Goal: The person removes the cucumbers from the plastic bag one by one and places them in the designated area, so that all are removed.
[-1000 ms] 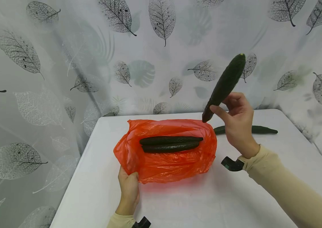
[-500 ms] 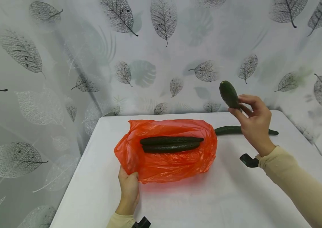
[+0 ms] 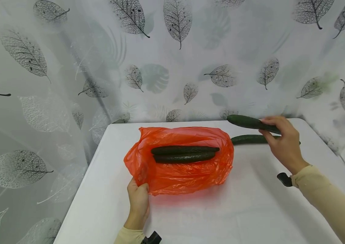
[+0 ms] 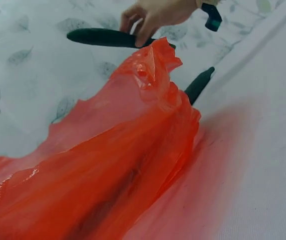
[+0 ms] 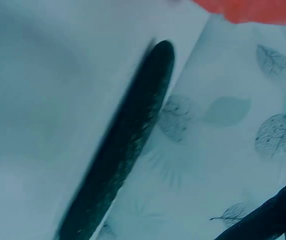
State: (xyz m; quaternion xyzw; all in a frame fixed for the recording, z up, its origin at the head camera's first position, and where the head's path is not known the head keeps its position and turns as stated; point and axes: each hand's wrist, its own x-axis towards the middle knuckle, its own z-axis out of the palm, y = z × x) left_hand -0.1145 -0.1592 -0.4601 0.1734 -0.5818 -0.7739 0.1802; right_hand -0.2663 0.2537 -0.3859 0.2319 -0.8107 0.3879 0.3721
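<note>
My right hand [image 3: 285,144] pinches a dark green cucumber [image 3: 245,121] between thumb and fingers, above the far right of the table. Its free end points left. A second cucumber [image 3: 250,139] lies on the table just below, partly behind the hand; the right wrist view shows this lying cucumber [image 5: 115,145] close up, with the held cucumber [image 5: 265,215] at the lower right. With my left hand [image 3: 139,200] I grip the near left edge of a red plastic bag [image 3: 187,179]. Inside its open mouth, two cucumbers [image 3: 184,154] lie side by side.
A white table [image 3: 221,220] carries everything and ends at a leaf-patterned curtain [image 3: 190,67] behind and along the sides. Small black devices sit at both sleeve cuffs.
My right hand has moved right and down with its cucumber, which has turned from steeply upright to nearly level. My left hand, the bag and the cucumbers in it stay in place.
</note>
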